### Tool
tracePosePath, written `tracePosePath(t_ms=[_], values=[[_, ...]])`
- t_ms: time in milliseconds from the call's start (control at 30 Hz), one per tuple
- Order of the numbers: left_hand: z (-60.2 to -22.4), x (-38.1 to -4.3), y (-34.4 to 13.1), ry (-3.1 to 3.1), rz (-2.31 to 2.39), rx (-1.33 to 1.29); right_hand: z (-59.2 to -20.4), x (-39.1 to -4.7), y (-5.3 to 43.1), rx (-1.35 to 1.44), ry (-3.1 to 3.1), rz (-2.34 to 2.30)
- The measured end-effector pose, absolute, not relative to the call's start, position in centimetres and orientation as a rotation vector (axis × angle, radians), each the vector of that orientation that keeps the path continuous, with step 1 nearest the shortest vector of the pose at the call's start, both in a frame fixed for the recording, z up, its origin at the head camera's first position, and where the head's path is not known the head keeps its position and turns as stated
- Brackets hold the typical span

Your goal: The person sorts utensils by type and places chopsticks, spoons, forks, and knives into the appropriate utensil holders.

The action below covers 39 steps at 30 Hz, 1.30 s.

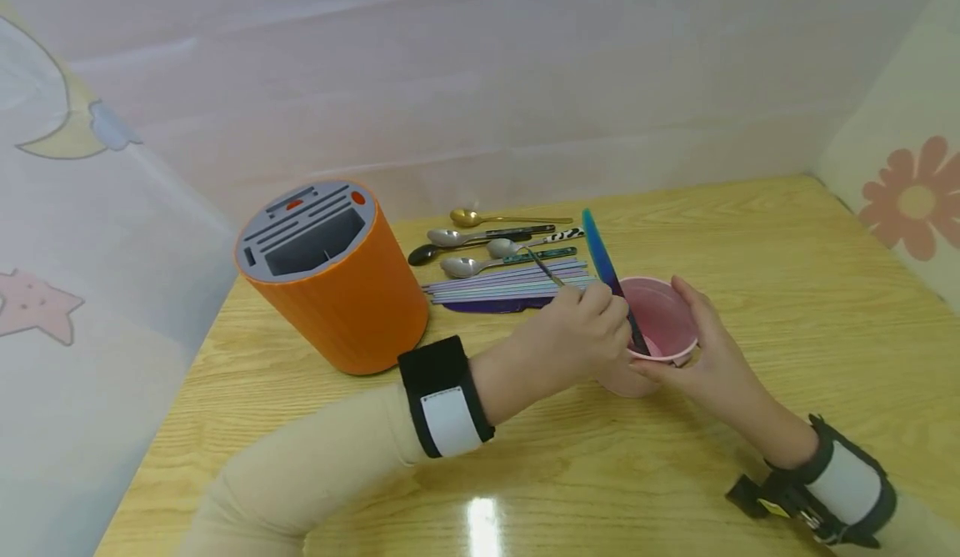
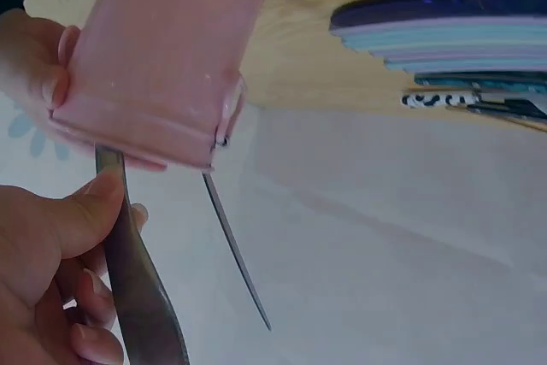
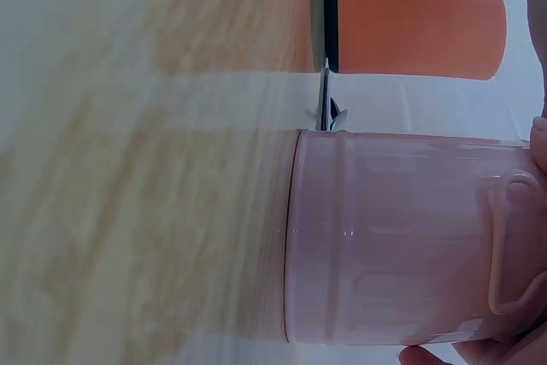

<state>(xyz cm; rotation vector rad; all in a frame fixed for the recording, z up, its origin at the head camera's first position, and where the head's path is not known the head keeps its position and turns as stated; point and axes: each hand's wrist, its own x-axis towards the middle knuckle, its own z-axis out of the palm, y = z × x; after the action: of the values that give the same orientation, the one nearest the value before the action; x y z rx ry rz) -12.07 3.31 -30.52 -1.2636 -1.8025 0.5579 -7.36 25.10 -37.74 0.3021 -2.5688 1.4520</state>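
My right grip (image 1: 705,348) wraps the pink cup (image 1: 660,323), tilted on the surface (image 1: 787,290). My left grip (image 1: 588,323) pinches a knife (image 1: 603,261), its end inside the cup.

left arm (image 1: 315,465): beige sleeve, black wrist band with white patch | right arm (image 1: 840,482): black-and-white wrist band, small black device clipped on | hands bare
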Motion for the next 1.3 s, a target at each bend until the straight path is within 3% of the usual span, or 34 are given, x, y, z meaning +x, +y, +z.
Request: tracePosePath(t_ms=[567,1300], values=[[-31.0,-11.1,3.6,-1.855,0.684,-1.451,-37.9,-7.4,24.6,0.312,-2.594,1.446],[-32.7,-11.3,-3.4,-2.265,0.257,-1.02,-38.0,-8.7,27.4,0.194,-2.621,1.364]])
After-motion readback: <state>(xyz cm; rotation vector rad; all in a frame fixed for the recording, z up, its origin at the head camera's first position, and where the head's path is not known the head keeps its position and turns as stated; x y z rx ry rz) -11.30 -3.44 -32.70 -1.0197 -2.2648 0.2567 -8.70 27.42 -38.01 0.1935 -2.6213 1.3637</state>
